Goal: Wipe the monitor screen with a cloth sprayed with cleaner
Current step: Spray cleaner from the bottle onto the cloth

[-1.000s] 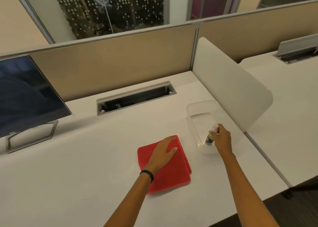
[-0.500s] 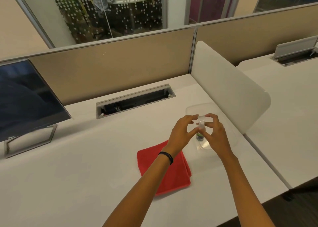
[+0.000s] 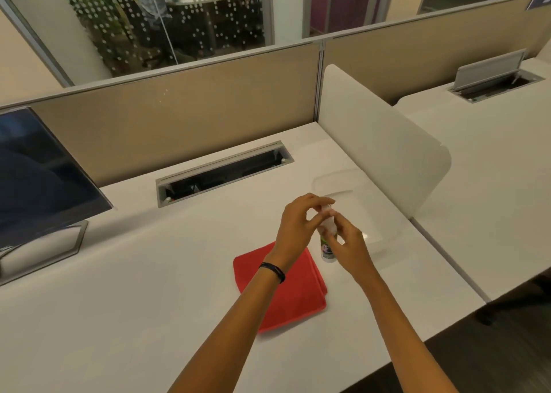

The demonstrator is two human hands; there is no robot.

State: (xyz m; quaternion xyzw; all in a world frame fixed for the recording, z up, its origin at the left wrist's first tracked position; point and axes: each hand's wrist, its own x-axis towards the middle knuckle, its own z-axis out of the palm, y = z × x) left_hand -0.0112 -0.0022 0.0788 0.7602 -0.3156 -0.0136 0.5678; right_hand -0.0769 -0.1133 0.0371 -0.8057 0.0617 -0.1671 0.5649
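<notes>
Open-plan office, white desk, beige cubicle partitions, monitor, glass-walled meeting room

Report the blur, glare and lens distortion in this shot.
Head view: motion blur smears the spray bottle top between the left hand and right hand; a small glare spot sits on the clear tray; the monitor screen carries dim reflections; the wide lens bows the partition rail.

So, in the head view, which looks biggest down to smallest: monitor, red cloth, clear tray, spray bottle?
1. The monitor, even cut off at the frame's edge.
2. The red cloth and the clear tray look alike; the cloth lies nearer, so unranked.
3. The spray bottle, smallest.
</notes>
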